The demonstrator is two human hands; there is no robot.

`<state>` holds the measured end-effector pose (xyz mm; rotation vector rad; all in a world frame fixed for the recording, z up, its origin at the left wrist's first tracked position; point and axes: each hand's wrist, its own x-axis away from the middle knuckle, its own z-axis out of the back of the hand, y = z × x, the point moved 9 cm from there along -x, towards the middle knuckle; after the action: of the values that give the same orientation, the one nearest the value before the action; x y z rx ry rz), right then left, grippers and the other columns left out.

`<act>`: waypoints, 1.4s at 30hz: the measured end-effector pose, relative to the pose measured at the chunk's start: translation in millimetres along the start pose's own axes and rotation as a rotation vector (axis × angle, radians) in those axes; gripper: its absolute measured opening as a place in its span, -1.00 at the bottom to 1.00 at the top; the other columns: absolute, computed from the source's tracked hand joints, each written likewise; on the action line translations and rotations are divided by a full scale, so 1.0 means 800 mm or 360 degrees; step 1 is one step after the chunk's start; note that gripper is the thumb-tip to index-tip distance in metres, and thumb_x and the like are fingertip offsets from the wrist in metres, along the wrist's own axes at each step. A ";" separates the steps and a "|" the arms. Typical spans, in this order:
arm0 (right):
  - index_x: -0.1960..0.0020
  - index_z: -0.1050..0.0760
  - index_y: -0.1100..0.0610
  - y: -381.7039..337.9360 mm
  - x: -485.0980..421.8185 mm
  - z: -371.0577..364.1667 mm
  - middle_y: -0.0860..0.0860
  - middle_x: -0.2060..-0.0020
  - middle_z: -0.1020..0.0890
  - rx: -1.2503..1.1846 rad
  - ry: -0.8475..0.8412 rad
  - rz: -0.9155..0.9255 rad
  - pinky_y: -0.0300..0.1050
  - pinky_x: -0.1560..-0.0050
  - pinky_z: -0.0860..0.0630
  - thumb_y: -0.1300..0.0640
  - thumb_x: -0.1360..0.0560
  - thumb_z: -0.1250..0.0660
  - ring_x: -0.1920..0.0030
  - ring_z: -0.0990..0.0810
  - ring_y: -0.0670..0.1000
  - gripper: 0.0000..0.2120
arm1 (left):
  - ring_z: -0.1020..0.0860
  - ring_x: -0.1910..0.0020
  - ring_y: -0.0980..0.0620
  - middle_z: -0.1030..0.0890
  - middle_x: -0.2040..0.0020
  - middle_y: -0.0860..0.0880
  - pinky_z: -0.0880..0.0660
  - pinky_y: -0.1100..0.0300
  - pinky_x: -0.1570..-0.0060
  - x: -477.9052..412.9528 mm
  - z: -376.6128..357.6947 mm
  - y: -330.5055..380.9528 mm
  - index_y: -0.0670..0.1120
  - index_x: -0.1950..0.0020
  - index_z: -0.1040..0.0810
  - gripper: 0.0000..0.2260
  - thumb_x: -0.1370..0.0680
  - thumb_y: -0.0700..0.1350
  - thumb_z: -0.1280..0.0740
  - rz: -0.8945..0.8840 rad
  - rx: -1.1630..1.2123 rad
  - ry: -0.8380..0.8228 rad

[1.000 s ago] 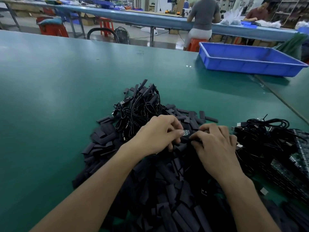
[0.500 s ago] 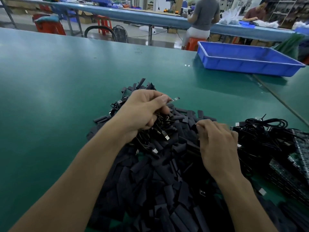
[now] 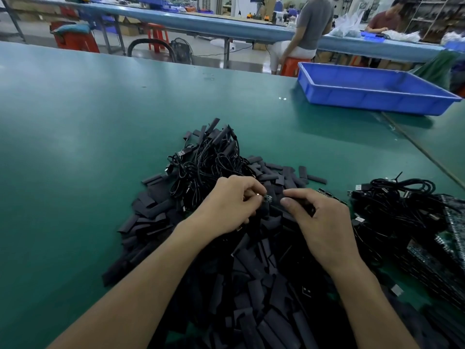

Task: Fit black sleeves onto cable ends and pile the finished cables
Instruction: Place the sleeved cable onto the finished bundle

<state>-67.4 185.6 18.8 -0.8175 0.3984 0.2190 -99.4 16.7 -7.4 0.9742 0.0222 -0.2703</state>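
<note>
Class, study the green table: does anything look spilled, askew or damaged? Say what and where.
Nothing looks damaged. A few black sleeves lie strayed beyond the heap, on the table at its far right edge.

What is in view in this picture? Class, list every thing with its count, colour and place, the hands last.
loose sleeves: many, black, heaped nearest the person
cable pile: one tangle, black, beyond the hands
cable bundle: one, black, right of the hands
circuit boards: several, dark green, right edge
tray: one, blue, far right of table
table: one, green, under everything
stools: at least two, red, beyond the table
people: two, at the far bench
left hand: pinches a cable end
right hand: holds a black sleeve
</note>
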 end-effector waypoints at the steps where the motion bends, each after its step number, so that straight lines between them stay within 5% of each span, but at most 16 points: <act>1: -0.06 -0.68 -0.01 0.002 0.000 -0.001 -0.34 0.15 -0.60 -0.0010 -0.0022 -0.0020 -0.55 0.10 -0.36 0.07 -0.47 -0.50 0.06 -0.56 -0.38 -0.82 | -0.66 0.36 0.04 -0.67 0.24 0.03 -0.65 0.06 0.34 0.000 0.001 -0.003 0.00 -0.05 -0.64 -0.87 -0.59 -0.18 -0.33 0.0013 0.0023 0.0006; 11: -0.02 -0.65 -0.05 0.012 0.001 0.006 -0.28 0.22 -0.62 -0.0187 0.0050 -0.0079 -0.54 0.18 -0.40 0.12 -0.44 -0.53 0.18 -0.59 -0.30 -0.82 | -0.60 0.38 0.20 -0.71 0.16 0.02 -0.48 0.33 0.41 0.000 -0.007 -0.003 0.07 -0.03 -0.58 -0.83 -0.62 -0.21 -0.30 0.0089 0.0265 -0.0086; 19: 0.04 -0.61 -0.13 0.021 0.001 0.009 -0.43 0.16 -0.63 -0.0341 0.0144 -0.0094 -0.55 0.13 -0.40 0.10 -0.45 -0.50 0.13 -0.61 -0.34 -0.84 | -0.58 0.38 0.19 -0.72 0.17 0.07 -0.44 0.36 0.44 0.002 -0.007 -0.001 -0.04 -0.10 -0.61 -0.86 -0.64 -0.22 -0.29 0.0170 0.0565 -0.0147; 42: 0.05 -0.63 -0.18 0.024 0.000 0.002 -0.32 0.13 -0.68 -0.0427 0.0084 -0.0135 -0.26 0.00 -0.55 0.03 -0.41 -0.53 0.07 -0.65 -0.22 -0.82 | -0.57 0.39 0.20 -0.72 0.20 0.08 -0.42 0.37 0.45 0.002 -0.004 0.001 -0.03 -0.07 -0.63 -0.85 -0.63 -0.23 -0.30 0.0178 0.0650 -0.0154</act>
<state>-73.8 200.0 7.2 -1.1038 0.3876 0.1743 -96.9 19.5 -8.8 1.3619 -0.1817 -0.2221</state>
